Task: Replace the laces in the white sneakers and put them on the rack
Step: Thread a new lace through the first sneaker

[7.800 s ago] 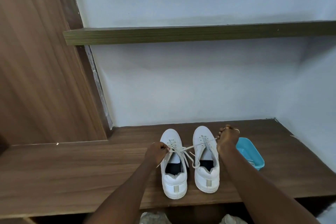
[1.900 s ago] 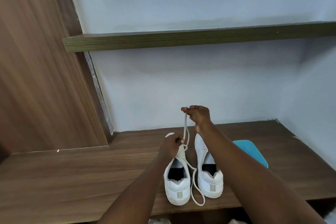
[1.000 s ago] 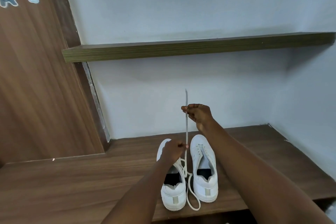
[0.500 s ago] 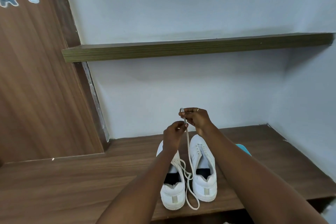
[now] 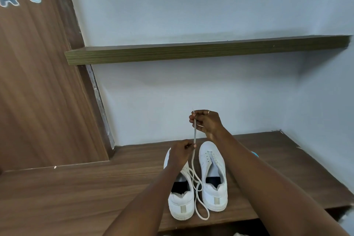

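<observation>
Two white sneakers stand side by side on the wooden rack shelf (image 5: 76, 188), heels toward me: the left sneaker (image 5: 181, 203) and the right sneaker (image 5: 212, 174), whose eyelets show no lace. A white lace (image 5: 195, 132) runs taut between my hands. My right hand (image 5: 206, 121) pinches its upper end above the shoes. My left hand (image 5: 181, 152) pinches it lower down, over the left sneaker's front. The lace's slack (image 5: 199, 197) loops down between the two shoes to the shelf edge.
A thin wooden shelf (image 5: 201, 50) juts from the pale wall above. A brown wooden panel (image 5: 38, 82) closes the left side. A sliver of a blue tray (image 5: 255, 153) shows behind my right forearm. The wall corner bounds the shelf on the right.
My left hand has slid down the lace from beside my right hand to just above the left sneaker, stretching the lace between them. My right hand has stayed up.
</observation>
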The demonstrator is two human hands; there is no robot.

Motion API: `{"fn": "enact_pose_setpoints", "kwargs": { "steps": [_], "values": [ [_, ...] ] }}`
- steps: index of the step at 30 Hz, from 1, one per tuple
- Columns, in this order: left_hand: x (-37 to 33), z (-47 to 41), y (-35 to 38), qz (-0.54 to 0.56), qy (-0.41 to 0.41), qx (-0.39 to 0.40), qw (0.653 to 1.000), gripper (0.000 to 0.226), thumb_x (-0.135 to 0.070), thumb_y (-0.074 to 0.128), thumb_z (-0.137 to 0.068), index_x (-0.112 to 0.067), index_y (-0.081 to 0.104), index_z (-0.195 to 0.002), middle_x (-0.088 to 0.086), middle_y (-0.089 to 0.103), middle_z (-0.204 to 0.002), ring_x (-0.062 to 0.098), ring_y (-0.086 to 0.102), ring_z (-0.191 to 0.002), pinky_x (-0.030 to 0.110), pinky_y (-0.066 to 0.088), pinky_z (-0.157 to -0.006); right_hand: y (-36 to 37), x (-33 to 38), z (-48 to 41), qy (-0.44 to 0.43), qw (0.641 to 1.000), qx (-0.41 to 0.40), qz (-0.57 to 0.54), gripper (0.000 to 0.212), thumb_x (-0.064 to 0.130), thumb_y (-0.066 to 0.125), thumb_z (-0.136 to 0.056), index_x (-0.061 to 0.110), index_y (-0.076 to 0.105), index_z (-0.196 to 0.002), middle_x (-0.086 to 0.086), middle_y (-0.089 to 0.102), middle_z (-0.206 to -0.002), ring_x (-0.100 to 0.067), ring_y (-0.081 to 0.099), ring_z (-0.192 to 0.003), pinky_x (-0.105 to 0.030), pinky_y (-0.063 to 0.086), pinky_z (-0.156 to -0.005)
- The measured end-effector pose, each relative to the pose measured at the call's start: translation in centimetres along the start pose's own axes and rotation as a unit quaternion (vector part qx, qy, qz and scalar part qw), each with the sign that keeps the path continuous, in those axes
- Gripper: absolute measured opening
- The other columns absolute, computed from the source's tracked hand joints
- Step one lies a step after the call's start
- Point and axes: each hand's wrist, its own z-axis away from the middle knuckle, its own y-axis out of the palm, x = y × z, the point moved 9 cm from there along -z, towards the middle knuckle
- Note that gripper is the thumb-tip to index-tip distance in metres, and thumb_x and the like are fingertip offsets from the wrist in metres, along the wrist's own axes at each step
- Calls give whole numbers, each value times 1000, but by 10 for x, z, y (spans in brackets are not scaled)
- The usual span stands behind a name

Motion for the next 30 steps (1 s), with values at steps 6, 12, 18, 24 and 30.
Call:
{"fn": "enact_pose_setpoints", "kwargs": {
  "steps": [6,12,18,24,30],
  "values": [
    [40,14,-17,-59,-36,3,998,26,-18,65,-87,-12,65,-112,4,66,-106,16,61,-97,20,42,-80,-7,1,6,-36,998,-46,22,17,-4,59,-86,10,66,-79,-9,66,-73,-9,48,-48,-18,36,-46],
    [84,39,-22,-169,-110,14,979,38,-17,54,-90,-17,58,-128,2,59,-129,17,56,-116,22,41,-91,-10,-72,23,33,985,-28,164,14,1,64,-84,12,68,-75,-1,60,-64,-8,44,-47,-13,32,-39],
    [94,45,-3,-244,-124,43,961,28,-28,49,-94,-8,65,-106,10,65,-109,24,61,-98,30,46,-78,-6,-129,41,94,964,16,250,7,-3,62,-85,2,65,-80,-7,59,-60,-2,51,-36,-13,39,-39],
    [103,46,-5,-174,-121,17,977,20,-19,49,-93,-11,65,-83,12,63,-80,18,52,-71,26,36,-61,10,-158,35,108,940,38,321,19,-9,56,-86,3,59,-70,-12,58,-63,-15,51,-46,-21,45,-45],
    [107,42,-14,-146,-119,7,982,23,-20,52,-95,-10,66,-78,1,55,-68,13,48,-67,20,26,-48,20,-166,29,54,870,40,488,16,11,54,-86,14,65,-76,-11,67,-82,-29,67,-82,-35,56,-77]
  ]
}}
